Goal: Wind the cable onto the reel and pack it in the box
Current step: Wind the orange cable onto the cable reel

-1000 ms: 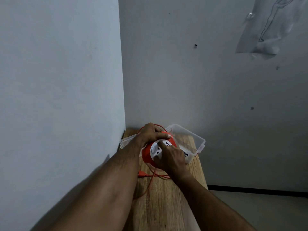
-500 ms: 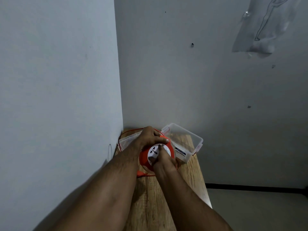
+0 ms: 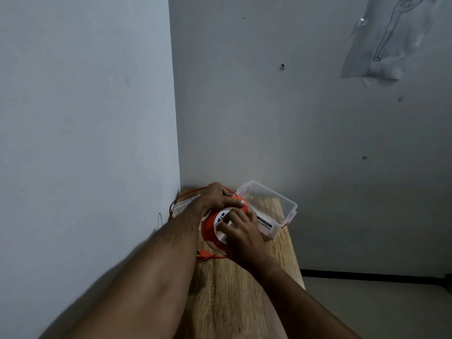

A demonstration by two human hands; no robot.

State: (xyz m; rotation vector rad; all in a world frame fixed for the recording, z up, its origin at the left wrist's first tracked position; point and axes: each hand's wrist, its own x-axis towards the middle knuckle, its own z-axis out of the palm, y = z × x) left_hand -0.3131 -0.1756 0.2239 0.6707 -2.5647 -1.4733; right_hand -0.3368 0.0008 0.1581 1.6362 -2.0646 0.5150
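An orange cable reel [image 3: 208, 230] with a white socket face stands tilted on the wooden table [image 3: 227, 294]. My left hand [image 3: 216, 198] grips its top rim from behind. My right hand [image 3: 241, 231] lies over the white face, fingers pressed on it. Loose orange cable [image 3: 210, 256] trails on the table under the reel, its plug end showing at the left, and another loop [image 3: 188, 192] runs behind my left hand. A clear plastic box [image 3: 274, 209] stands open just right of the reel.
The clear lid [image 3: 182, 206] lies behind my left wrist by the left wall. Walls close in on the left and behind. The table is narrow, its right edge dropping to the floor [image 3: 376, 311].
My right hand has shifted around the white face, from its lower edge up across the middle. The left hand has kept its hold on the rim. The camera view has drifted a little.
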